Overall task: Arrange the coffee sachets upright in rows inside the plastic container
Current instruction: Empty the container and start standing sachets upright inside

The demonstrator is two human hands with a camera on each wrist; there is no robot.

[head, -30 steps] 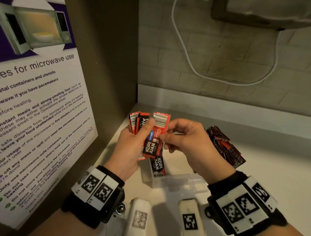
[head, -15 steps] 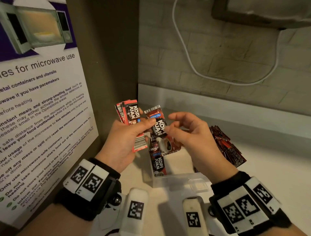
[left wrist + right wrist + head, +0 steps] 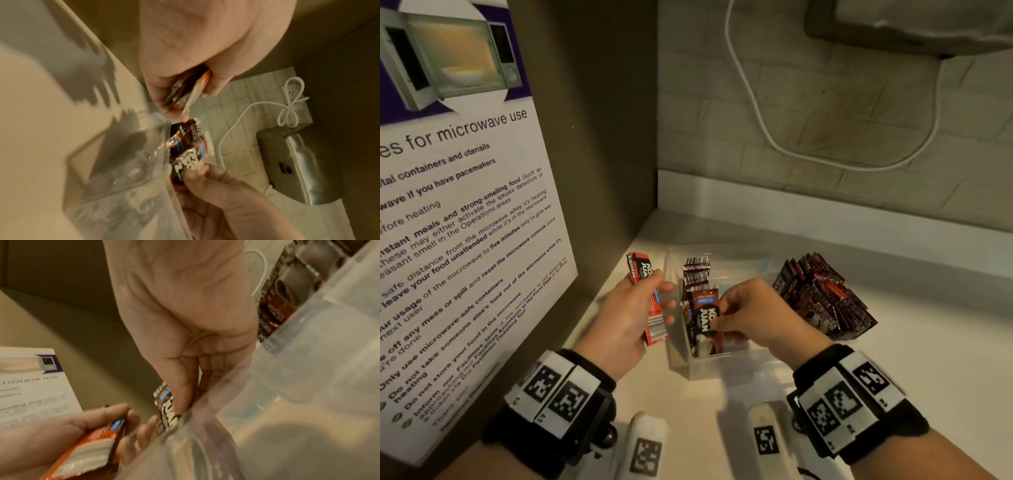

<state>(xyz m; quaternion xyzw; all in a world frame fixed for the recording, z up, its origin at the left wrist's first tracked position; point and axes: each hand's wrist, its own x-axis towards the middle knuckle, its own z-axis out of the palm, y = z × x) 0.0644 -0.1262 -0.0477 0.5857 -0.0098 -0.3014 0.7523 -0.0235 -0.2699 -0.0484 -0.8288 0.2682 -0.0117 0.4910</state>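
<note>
Our right hand (image 3: 750, 318) pinches one sachet (image 3: 704, 322) upright inside the plastic container (image 3: 722, 368), against its left wall beside the standing sachets (image 3: 695, 270); our left hand (image 3: 626, 318) grips a spare stack (image 3: 650, 301) just left of the container. Released loosely, the sachet could topple the row.
</note>
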